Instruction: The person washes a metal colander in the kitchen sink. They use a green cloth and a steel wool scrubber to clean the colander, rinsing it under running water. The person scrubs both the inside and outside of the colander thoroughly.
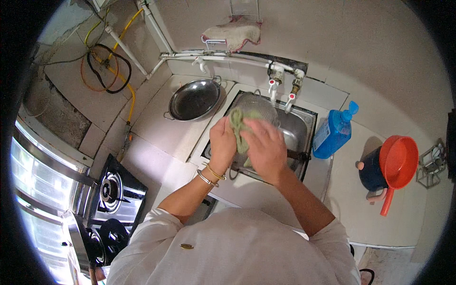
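My left hand point(223, 140) is closed on a bunched green cloth point(238, 130) above the metal sink point(302, 123). My right hand point(266, 149) lies against the cloth's right side, its fingers spread and blurred; whether it grips the cloth cannot be told. Beneath both hands a round metal mesh strainer point(254, 105) rests over the sink, partly hidden by them. Two taps with red-marked handles, the left tap point(273, 89) and the right tap point(292, 99), stand behind the sink.
A two-handled metal wok point(195, 99) sits left of the sink. On the right are a blue soap bottle point(331, 133), a dark pot point(373, 169) and a red plastic dipper point(398, 162). A gas stove point(119, 196) stands lower left. A cloth point(237, 34) hangs on a wall rack.
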{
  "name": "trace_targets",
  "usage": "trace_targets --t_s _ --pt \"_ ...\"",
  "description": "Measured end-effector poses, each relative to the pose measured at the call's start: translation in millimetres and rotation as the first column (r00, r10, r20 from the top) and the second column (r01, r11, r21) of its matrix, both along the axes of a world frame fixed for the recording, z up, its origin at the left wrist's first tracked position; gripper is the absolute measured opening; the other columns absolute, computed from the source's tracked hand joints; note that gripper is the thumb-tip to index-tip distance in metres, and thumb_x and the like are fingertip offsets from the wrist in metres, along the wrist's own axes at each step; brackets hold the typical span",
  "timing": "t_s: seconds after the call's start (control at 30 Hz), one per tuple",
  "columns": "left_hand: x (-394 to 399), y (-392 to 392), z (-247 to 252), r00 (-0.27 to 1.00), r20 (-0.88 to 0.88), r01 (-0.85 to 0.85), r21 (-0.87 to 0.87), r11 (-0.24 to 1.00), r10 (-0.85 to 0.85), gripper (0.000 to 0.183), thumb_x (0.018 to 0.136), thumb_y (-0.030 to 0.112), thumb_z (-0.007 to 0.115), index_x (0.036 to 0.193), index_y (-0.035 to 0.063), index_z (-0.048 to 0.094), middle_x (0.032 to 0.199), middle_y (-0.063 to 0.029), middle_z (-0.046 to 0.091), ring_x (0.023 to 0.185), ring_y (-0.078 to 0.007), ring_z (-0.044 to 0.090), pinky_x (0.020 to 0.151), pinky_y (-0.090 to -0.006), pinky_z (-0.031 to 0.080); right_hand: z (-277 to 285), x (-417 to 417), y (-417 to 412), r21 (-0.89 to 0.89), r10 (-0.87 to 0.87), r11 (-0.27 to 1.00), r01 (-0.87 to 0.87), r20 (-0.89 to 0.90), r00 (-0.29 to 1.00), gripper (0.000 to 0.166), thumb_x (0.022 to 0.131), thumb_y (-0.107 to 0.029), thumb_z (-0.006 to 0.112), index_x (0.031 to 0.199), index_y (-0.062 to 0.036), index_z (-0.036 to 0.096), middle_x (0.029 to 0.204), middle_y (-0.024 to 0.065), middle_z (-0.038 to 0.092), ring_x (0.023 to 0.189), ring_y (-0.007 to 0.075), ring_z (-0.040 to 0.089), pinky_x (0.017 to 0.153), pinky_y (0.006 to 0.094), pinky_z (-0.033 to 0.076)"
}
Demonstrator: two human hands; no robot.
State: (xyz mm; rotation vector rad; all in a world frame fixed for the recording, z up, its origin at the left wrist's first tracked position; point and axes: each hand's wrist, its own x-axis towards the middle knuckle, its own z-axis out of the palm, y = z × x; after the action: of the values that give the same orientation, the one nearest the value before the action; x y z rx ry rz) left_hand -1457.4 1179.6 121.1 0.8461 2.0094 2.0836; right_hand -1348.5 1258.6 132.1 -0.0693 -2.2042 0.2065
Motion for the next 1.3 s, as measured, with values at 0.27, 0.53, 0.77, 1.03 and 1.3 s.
trace_targets --t_s 0.27,0.53,0.77,1.03,1.3 --pt "1 -10 9 0.943 -0.330 -0.047 -0.284 0.958 -0.051 0.024 0.087 0.020 0.047 0.074 0.0006 0.053 0.062 -0.0215 0.048 0.054 -0.0359 0.046 0.051 -0.0367 0.038 -18 -39 35 -0.244 -0.152 0.964 0.102 -0.195 0.969 0.027 0.067 -0.003 0.054 0.094 -0.0029 0.057 0.100 0.0171 0.056 0.096 0.0343 0.051 0.085 0.0457 0.039" --pt "-20 3 10 0.843 0.387 0.293 0.252 0.922 -0.373 0.027 0.084 0.025 0.056 0.077 -0.0012 0.055 0.071 -0.0016 0.053 0.065 -0.0085 0.045 0.057 -0.0257 0.040 -32 -24 -34 -0.271 -0.008 0.963 -0.006 -0.050 0.999 0.046 0.061 -0.003 0.056 0.106 0.0039 0.051 0.122 0.0156 0.043 0.117 0.0335 0.036 0.098 0.0469 0.028" --pt "-29 -10 6 0.879 -0.263 0.311 -0.319 0.895 -0.399 0.038 0.070 0.017 0.068 0.100 0.0003 0.050 0.085 -0.0126 0.060 0.072 -0.0192 0.059 0.066 -0.0294 0.048 -33 2 21 -0.878 0.215 -0.023 -0.478 -0.471 0.856 0.038 0.076 -0.022 0.057 0.109 -0.0059 0.050 0.121 0.0120 0.047 0.109 0.0281 0.047 0.091 0.0411 0.038" --pt "-18 -31 20 0.016 -0.522 0.180 -0.837 0.516 -0.853 0.024 0.074 0.011 0.051 0.096 0.0035 0.048 0.065 -0.0120 0.059 0.058 -0.0274 0.060 0.050 -0.0378 0.047 -6 8 59 -0.902 0.282 -0.398 0.167 0.053 0.958 0.046 0.074 -0.016 0.052 0.115 0.0002 0.041 0.111 0.0180 0.049 0.088 0.0367 0.058 0.073 0.0564 0.046" --pt "-83 -32 48 -0.248 -0.936 0.251 -0.313 0.916 -0.251 0.023 0.075 0.014 0.053 0.096 0.0067 0.058 0.079 -0.0121 0.061 0.067 -0.0221 0.062 0.056 -0.0332 0.048 -21 8 35 -0.851 -0.155 -0.481 -0.209 -0.152 0.976 0.046 0.065 0.006 0.044 0.111 0.0067 0.038 0.102 0.0193 0.050 0.084 0.0337 0.058 0.076 0.0574 0.047"
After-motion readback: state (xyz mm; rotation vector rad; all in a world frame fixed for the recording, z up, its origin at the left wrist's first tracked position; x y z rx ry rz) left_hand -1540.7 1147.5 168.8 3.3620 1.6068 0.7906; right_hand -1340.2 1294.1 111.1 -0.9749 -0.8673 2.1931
